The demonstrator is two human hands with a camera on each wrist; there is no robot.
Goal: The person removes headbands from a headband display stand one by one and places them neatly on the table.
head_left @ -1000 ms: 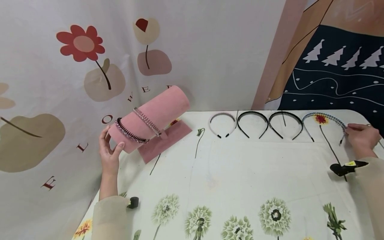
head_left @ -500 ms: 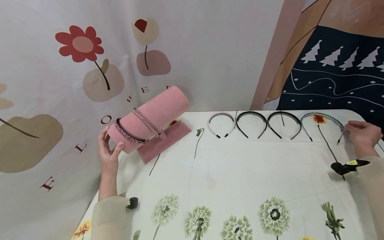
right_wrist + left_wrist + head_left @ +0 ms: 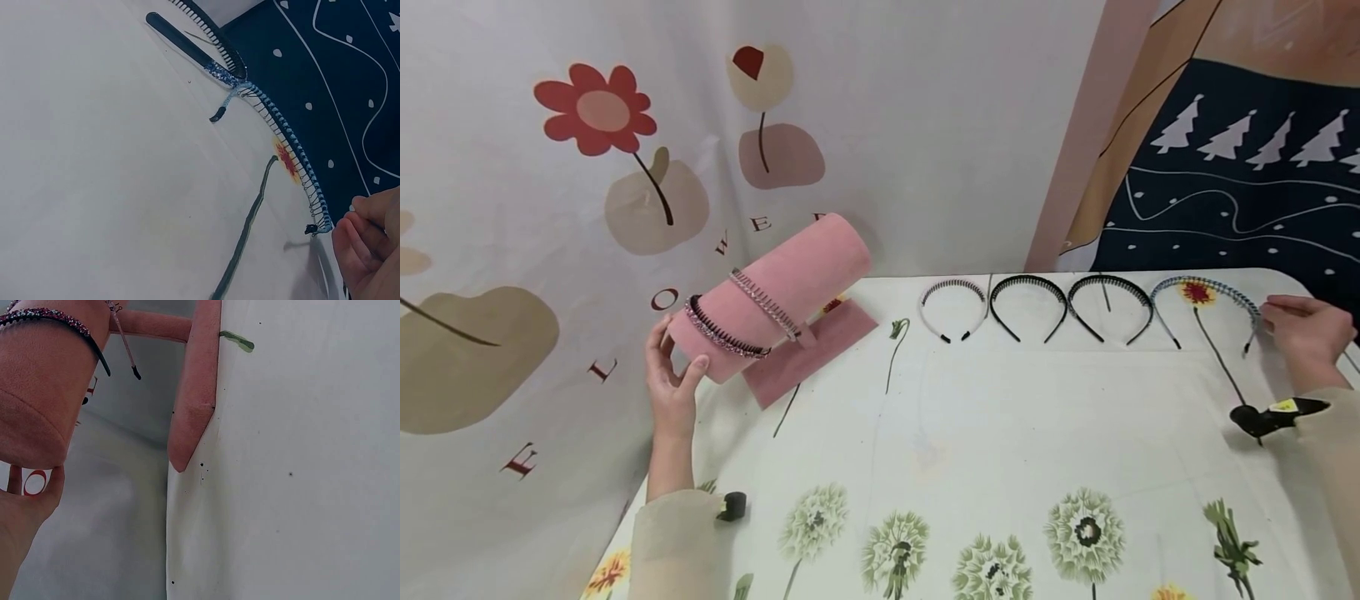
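A pink plush headband stand (image 3: 808, 267) leans at the left, its roll tilted above a flat base (image 3: 820, 358). My left hand (image 3: 673, 371) grips the roll's near end, thumb in front and fingers behind. The roll carries a glittery purple-pink toothed headband (image 3: 718, 333) and a paler sparkly one (image 3: 765, 304). At the far right, my right hand (image 3: 1311, 333) is at the right end of a blue toothed headband (image 3: 290, 140) lying on the table. In the right wrist view its fingertips sit just beside that end, loosely bent, with no band visible between them.
Left of the blue headband lie two black toothed headbands (image 3: 1028, 283) and a white one (image 3: 955, 287), in a row along the table's back edge. Printed curtains (image 3: 925, 167) hang behind. A flower-print cloth (image 3: 985, 442) covers the table.
My right hand has shifted slightly to the right relative to the blue headband. My left hand and the stand stay put; the head view has turned a little.
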